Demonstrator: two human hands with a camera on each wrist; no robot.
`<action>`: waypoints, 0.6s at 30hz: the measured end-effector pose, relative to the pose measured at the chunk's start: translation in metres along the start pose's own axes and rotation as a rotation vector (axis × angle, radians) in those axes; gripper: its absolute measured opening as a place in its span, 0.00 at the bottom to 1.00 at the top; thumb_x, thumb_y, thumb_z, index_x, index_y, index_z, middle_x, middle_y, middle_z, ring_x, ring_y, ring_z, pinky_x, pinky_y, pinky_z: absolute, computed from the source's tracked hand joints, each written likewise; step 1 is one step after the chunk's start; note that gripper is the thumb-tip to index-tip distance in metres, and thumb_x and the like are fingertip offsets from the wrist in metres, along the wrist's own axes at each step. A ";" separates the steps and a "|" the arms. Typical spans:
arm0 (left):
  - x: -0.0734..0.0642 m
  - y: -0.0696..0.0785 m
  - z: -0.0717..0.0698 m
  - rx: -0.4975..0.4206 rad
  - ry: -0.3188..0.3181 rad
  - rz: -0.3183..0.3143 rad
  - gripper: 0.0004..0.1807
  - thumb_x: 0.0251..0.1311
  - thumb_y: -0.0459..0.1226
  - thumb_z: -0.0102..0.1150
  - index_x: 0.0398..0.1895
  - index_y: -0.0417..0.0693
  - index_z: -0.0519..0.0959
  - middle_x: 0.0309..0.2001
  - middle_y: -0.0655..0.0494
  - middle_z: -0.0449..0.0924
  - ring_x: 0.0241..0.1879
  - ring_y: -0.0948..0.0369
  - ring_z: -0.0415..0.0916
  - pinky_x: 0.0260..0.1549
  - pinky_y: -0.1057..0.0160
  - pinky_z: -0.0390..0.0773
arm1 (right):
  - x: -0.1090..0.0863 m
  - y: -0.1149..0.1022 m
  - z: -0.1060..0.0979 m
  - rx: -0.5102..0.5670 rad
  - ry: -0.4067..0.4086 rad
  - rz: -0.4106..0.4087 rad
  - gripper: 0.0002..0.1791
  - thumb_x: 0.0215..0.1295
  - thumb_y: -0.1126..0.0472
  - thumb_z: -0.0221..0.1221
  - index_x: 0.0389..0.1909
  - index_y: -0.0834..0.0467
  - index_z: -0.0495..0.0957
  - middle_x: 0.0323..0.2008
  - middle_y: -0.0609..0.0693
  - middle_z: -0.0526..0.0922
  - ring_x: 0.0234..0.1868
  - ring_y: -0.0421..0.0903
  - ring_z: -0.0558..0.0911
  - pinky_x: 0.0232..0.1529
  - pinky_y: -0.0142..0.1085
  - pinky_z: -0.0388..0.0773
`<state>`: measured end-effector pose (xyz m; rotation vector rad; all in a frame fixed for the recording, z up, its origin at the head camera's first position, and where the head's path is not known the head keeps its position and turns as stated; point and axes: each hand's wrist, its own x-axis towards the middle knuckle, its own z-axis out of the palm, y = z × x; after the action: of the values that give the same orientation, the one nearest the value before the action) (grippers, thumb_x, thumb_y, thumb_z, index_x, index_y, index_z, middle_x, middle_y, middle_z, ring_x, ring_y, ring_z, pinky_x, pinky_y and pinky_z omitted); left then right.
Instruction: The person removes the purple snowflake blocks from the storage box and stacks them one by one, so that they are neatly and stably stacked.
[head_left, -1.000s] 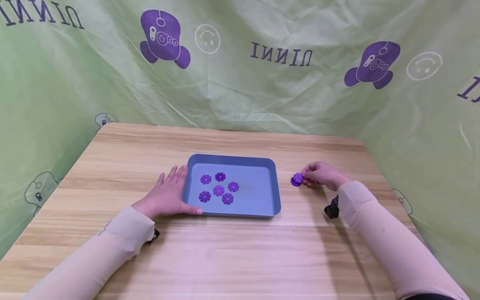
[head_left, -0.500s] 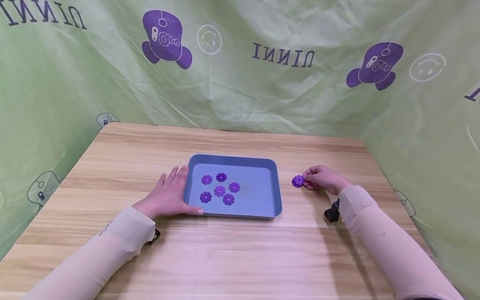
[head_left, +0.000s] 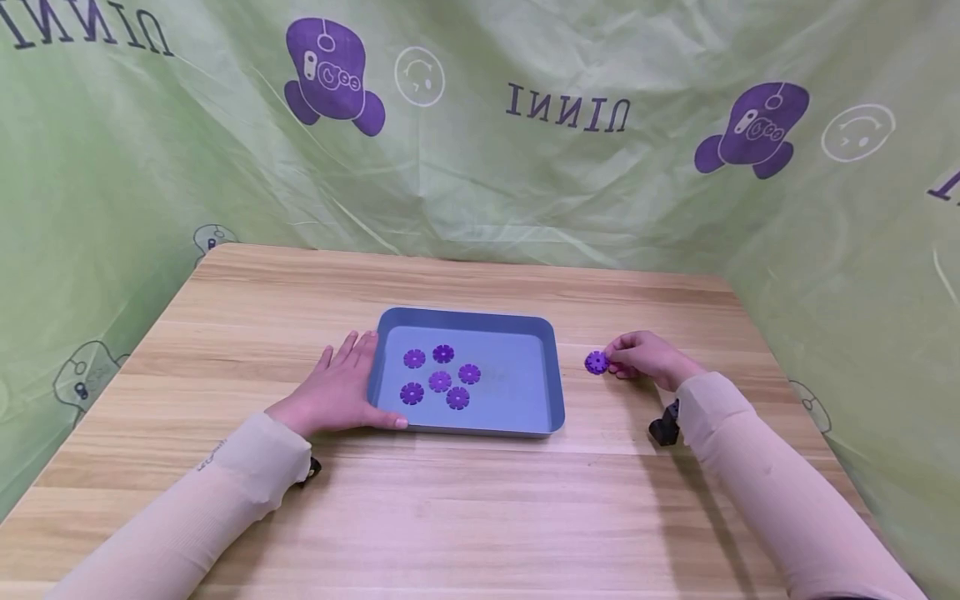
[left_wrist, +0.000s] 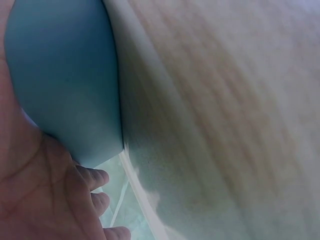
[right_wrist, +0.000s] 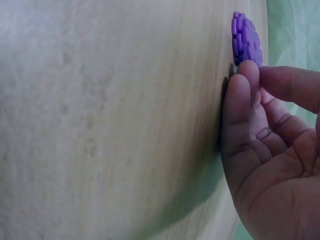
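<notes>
My left hand (head_left: 341, 394) lies spread against the left end of a blue-grey tray (head_left: 555, 375), its thumb along the front rim. In the left wrist view the tray's outer wall (left_wrist: 65, 75) is close to the palm. Several purple notched discs (head_left: 439, 382) lie flat and apart inside the tray, on its left half. To the right of the tray, my right hand (head_left: 648, 357) pinches a purple notched disc (head_left: 596, 362) by its edge, between thumb and fingertips. The right wrist view shows that disc (right_wrist: 253, 47) against at least one other, stacked just above the table.
The tray stands on a wood-grain table (head_left: 480, 508). A green printed curtain (head_left: 480, 183) hangs behind the table and at both sides. A black device (head_left: 664, 425) sits under the right wrist.
The disc in the right hand has come down slightly and now lines up over the lower one, which showed beside it before. The left hand and the tray hold still.
</notes>
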<state>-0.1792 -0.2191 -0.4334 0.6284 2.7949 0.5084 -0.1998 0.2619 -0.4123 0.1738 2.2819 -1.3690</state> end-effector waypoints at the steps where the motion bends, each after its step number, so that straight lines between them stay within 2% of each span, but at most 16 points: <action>1: 0.000 0.000 0.000 0.000 -0.001 -0.001 0.83 0.40 0.76 0.69 0.80 0.28 0.36 0.81 0.31 0.37 0.80 0.37 0.29 0.74 0.33 0.33 | 0.000 0.000 0.000 -0.009 0.000 -0.001 0.11 0.78 0.69 0.52 0.52 0.74 0.74 0.34 0.49 0.82 0.33 0.38 0.80 0.37 0.29 0.81; 7: 0.000 0.002 -0.002 0.002 -0.003 0.003 0.83 0.41 0.75 0.69 0.80 0.28 0.36 0.81 0.31 0.38 0.80 0.37 0.31 0.74 0.33 0.35 | 0.001 -0.001 -0.002 -0.085 0.012 0.007 0.12 0.79 0.69 0.51 0.53 0.74 0.75 0.36 0.51 0.82 0.34 0.39 0.79 0.36 0.29 0.81; 12: 0.000 0.003 -0.004 -0.005 -0.005 0.009 0.83 0.41 0.75 0.69 0.80 0.27 0.37 0.81 0.30 0.39 0.80 0.36 0.31 0.73 0.32 0.36 | -0.001 -0.004 -0.001 -0.097 0.028 0.020 0.12 0.79 0.69 0.51 0.54 0.74 0.74 0.37 0.52 0.82 0.34 0.39 0.80 0.37 0.29 0.82; 18: -0.001 0.003 -0.005 -0.015 -0.011 0.003 0.82 0.41 0.74 0.70 0.80 0.27 0.37 0.81 0.30 0.38 0.80 0.36 0.31 0.73 0.32 0.35 | -0.003 -0.006 0.002 -0.126 0.040 -0.001 0.12 0.78 0.70 0.52 0.52 0.75 0.75 0.37 0.53 0.82 0.35 0.39 0.80 0.38 0.30 0.83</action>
<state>-0.1788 -0.2178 -0.4278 0.6307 2.7780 0.5241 -0.1986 0.2572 -0.4067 0.1593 2.3929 -1.2274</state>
